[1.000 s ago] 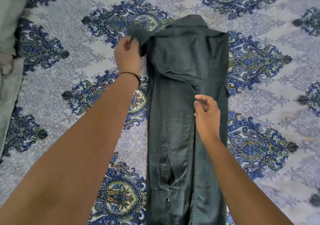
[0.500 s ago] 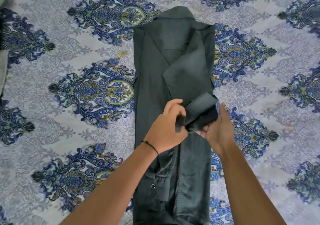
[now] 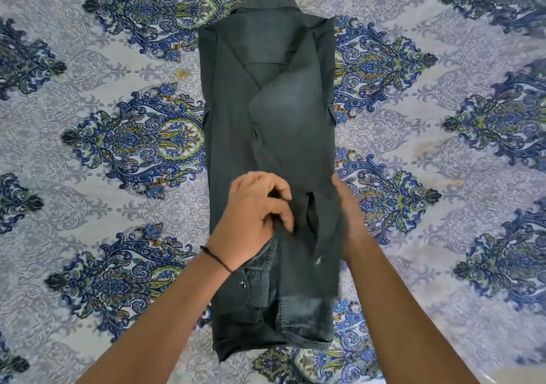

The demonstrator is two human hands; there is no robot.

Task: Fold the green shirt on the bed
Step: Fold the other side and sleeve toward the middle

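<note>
The dark green shirt [image 3: 283, 123] lies lengthwise on the bed, collar at the far end, both sides folded in to form a narrow strip. Its two sleeves run down the middle, cuffs near the bottom hem. My left hand [image 3: 254, 209] rests on the middle of the shirt, fingers curled and pinching a fold of sleeve fabric. My right hand [image 3: 347, 215] sits at the shirt's right edge, mostly hidden under the sleeve cloth it holds, thumb up along the edge.
The bedspread [image 3: 124, 135] is pale grey with large blue and green paisley medallions and surrounds the shirt on all sides. A pale strip [image 3: 484, 379] shows at the bottom right corner.
The left sleeve was folded in from the upper left. Both hands then met at mid-shirt and lowered the raised sleeve end flat down along the shirt.
</note>
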